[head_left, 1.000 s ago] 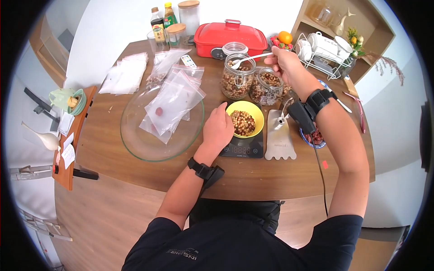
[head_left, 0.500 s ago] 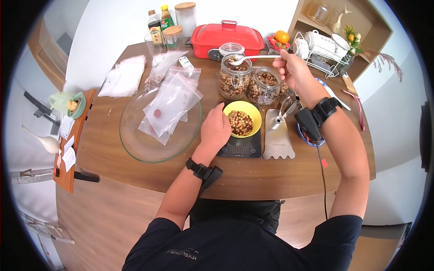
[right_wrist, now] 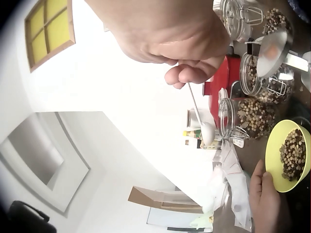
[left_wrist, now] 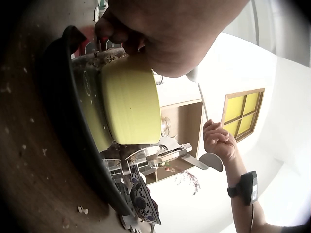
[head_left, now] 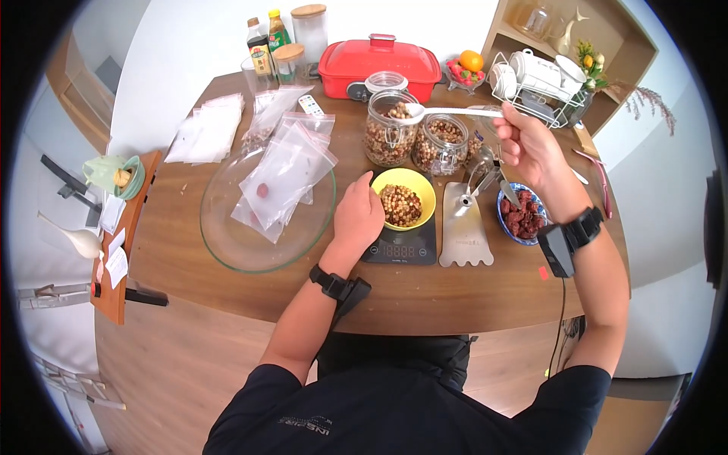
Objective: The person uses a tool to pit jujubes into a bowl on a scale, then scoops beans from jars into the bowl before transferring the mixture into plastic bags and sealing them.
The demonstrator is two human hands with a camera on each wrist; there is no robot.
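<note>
The right hand (head_left: 531, 144) pinches the handle of a long white spoon (head_left: 447, 111), its bowl over the far clear glass jar of mixed beans (head_left: 388, 130). The left hand (head_left: 359, 214), fingers loosely curled, rests against the left rim of the yellow bowl of beans (head_left: 407, 201) on the black digital scale (head_left: 400, 247), mid-worktop.

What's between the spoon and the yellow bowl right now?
Nothing visible blocks it. The spoon hangs above the open jar, and the bowl sits open just in front, with the left hand only at its rim.
</note>
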